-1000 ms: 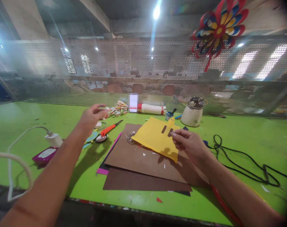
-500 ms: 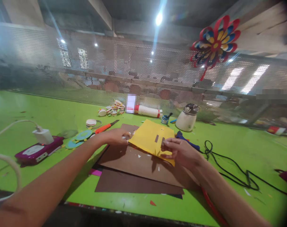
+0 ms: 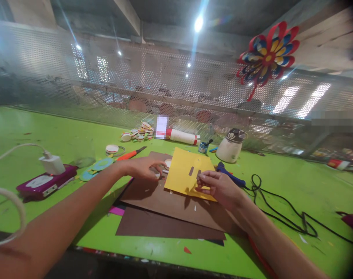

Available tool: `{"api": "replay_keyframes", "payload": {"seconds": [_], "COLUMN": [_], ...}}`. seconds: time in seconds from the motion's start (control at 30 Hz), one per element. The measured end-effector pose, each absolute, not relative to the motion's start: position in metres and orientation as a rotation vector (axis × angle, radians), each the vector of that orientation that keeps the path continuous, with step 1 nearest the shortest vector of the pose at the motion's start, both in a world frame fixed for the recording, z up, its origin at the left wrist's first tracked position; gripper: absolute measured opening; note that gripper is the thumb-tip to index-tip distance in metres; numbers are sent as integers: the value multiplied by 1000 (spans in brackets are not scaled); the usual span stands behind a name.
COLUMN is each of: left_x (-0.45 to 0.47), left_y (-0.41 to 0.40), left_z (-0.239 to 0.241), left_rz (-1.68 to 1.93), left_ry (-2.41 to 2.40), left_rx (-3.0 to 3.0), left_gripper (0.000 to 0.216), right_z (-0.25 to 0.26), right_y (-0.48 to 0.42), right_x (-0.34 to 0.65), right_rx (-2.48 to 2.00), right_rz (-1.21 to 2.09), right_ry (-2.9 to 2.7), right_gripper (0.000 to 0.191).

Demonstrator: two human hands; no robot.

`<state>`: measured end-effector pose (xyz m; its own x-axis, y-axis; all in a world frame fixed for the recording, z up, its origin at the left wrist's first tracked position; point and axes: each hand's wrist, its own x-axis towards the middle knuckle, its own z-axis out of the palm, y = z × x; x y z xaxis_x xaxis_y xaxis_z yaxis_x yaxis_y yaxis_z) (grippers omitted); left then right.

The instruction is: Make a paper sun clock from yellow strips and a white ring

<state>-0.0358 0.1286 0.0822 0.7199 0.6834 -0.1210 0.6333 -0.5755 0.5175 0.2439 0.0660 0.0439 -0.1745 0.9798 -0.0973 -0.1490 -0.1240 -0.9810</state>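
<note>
A yellow sheet [image 3: 180,170] with two narrow dark slots lies over a stack of brown sheets [image 3: 153,193] in front of me. My right hand [image 3: 221,188] is at its right side, thumb and forefinger pinched by the right slot. The pinch seems to be on the sheet, though the fingertips partly hide it. My left hand [image 3: 144,168] is over the brown sheets, left of the yellow one, its fingers bent and apart. Near its fingertips is a small white round piece [image 3: 167,164], partly behind the yellow sheet.
An orange-handled knife [image 3: 128,155] and pale blue rings [image 3: 102,164] lie to the left, near a purple power strip [image 3: 45,182]. Behind are a white roll [image 3: 183,137], a small blue jar [image 3: 203,147] and a white pot [image 3: 230,149]. A blue glue gun [image 3: 231,176] trails black cable rightward.
The yellow sheet's left edge has come away from my left hand and moved right, and the sheet lies flatter. My left fingers have spread. My right hand stays nearly in place.
</note>
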Motion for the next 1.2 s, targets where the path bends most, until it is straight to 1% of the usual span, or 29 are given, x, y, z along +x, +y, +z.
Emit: {"api": "replay_keyframes", "payload": {"seconds": [0.17, 0.33, 0.57, 0.67, 0.73, 0.77, 0.93, 1.07, 1.2], "left_x": [-43, -37, -13, 0, 8, 11, 27, 26, 3], "left_y": [140, 147, 174, 192, 201, 204, 210, 215, 212], "left_z": [83, 63, 64, 60, 56, 53, 46, 51, 64], "left_rz": [215, 145, 295, 229, 167, 144, 125, 230, 474], "left_ry": [1340, 1299, 1435, 1409, 1442, 1469, 1633, 1761, 1851], "left_rx": [2524, 2544, 2558, 2494, 2411, 2374, 2252, 2199, 2155], "left_gripper": [66, 68, 54, 51, 38, 35, 35, 34, 34], "right_z": [36, 36, 36, 38, 39, 40, 37, 31, 30], "right_y": [71, 70, 71, 69, 68, 67, 64, 63, 63], "right_x": [243, 243, 244, 242, 241, 240, 235, 235, 235], "right_rx": [-1132, -1106, -1047, -1045, -1051, -1054, -1075, -1082, -1072], "right_rz": [1491, 1489, 1478, 1464, 1451, 1446, 1456, 1470, 1478], "right_ry": [-1128, -1132, -1154, -1160, -1160, -1160, -1161, -1161, -1174], "right_gripper": [29, 27, 25, 25, 25, 25, 23, 21, 22]}}
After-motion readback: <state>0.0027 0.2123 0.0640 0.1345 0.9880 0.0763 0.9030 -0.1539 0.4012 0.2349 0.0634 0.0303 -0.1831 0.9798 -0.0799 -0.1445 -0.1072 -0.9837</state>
